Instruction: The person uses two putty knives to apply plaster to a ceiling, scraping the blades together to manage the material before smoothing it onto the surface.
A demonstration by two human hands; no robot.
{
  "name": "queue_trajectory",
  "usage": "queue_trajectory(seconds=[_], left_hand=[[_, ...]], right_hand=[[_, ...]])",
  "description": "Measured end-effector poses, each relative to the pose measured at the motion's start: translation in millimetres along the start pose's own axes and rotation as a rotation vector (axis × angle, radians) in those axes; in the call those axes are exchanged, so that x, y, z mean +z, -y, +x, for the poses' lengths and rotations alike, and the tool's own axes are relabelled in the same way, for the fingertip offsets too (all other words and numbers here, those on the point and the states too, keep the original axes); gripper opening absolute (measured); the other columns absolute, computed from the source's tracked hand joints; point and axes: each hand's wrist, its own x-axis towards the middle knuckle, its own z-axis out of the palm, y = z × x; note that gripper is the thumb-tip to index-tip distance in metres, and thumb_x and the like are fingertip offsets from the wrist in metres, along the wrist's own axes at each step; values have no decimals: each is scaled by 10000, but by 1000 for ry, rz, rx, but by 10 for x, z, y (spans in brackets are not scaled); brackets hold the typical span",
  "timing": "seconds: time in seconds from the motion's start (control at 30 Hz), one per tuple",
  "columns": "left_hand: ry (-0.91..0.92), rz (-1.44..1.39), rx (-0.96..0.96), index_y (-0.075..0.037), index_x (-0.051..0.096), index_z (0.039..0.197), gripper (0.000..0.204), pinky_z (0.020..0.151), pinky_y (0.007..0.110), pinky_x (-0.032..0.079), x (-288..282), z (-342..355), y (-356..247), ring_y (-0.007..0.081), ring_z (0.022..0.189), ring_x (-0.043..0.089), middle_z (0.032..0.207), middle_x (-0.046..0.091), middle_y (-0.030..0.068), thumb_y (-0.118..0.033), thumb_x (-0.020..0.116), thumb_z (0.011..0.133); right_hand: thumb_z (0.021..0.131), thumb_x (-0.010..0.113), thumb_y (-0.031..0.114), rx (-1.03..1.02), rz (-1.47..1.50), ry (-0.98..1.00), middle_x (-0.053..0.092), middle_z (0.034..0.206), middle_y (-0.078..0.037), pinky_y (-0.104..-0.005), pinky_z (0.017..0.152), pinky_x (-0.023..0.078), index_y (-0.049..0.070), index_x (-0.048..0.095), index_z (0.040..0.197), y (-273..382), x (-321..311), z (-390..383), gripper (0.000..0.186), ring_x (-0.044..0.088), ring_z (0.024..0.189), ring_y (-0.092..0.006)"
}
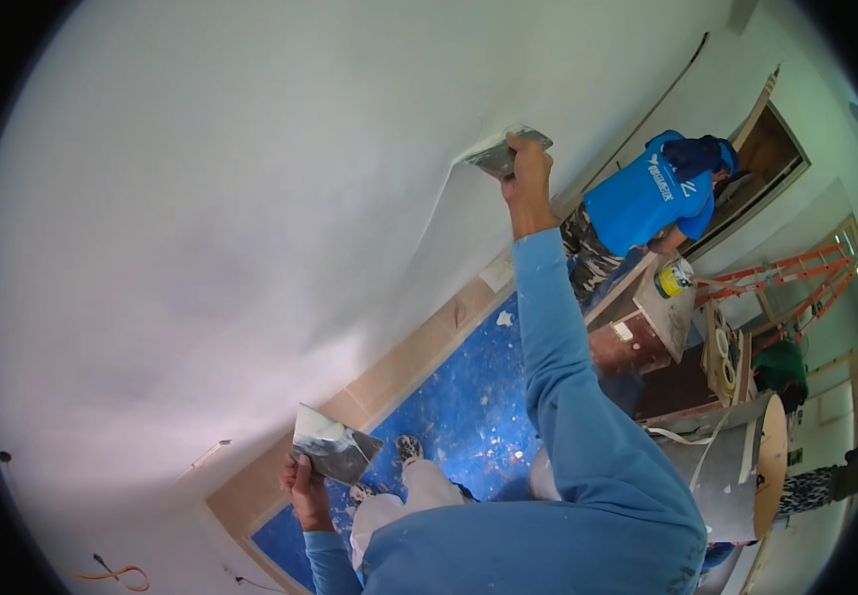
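Note:
High on the white wall [250,198], my right hand [528,178] grips a wide putty knife [496,157], its blade laid against the surface. A thin ridge of wet plaster runs down the wall from the blade's left corner. Lower and to the left, my left hand [308,488] is closed on a second flat, wide metal blade [335,444], held away from the wall. White plaster is smeared over that blade's upper part. My right arm is stretched up; the left one is bent low.
A co-worker in a blue shirt [652,193] bends near a doorway to the right. Beside them are a wooden box [647,317] with a tub [674,278] and an orange ladder [786,273]. Blue sheeting [458,407] covers the floor. Wires [121,573] stick out lower left.

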Motion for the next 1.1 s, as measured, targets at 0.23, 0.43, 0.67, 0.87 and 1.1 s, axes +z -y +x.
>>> queue_trajectory(seconds=[0.23, 0.43, 0.67, 0.87, 1.1], left_hand=[[23, 5, 2, -33, 666, 1031, 158, 680, 257, 526, 69, 26, -128, 114, 815, 641, 956, 685, 32, -138, 614, 925], [52, 31, 6, -39, 659, 1061, 184, 640, 243, 510, 60, 36, -94, 110, 796, 638, 943, 684, 28, -160, 604, 934], [81, 38, -78, -31, 613, 1143, 256, 678, 272, 530, 338, 42, -301, 133, 812, 641, 1005, 670, 41, -208, 543, 974], [239, -14, -86, -14, 583, 1191, 277, 830, 357, 545, 687, 317, -366, 182, 989, 634, 1099, 653, 84, -132, 564, 941], [213, -378, -231, 28, 584, 1132, 235, 956, 406, 506, 1097, 486, -494, 233, 1055, 627, 1105, 655, 124, -11, 502, 916]], right_hand=[[865, 559, 26, -83, -105, 11, 550, 1162, -262, -596, 820, 585, -146, 448, 1210, 567, 555, -157, 402, 636, 1003, -404], [818, 660, 20, -230, -204, -22, 604, 1033, -227, -443, 692, 582, -170, 540, 1036, 808, 809, -163, 313, 647, 915, -306], [787, 703, 22, -326, -475, 277, 664, 906, -114, -338, 686, 514, -76, 634, 989, 695, 911, -635, 235, 621, 824, -193], [793, 683, 54, -135, -208, 392, 676, 921, -55, -299, 755, 500, -21, 672, 975, -184, 112, -1097, 197, 608, 812, -143], [869, 591, -33, 52, -624, 728, 679, 1005, -91, -294, 808, 497, -31, 626, 1204, -174, -26, -2549, 337, 612, 887, -141]])
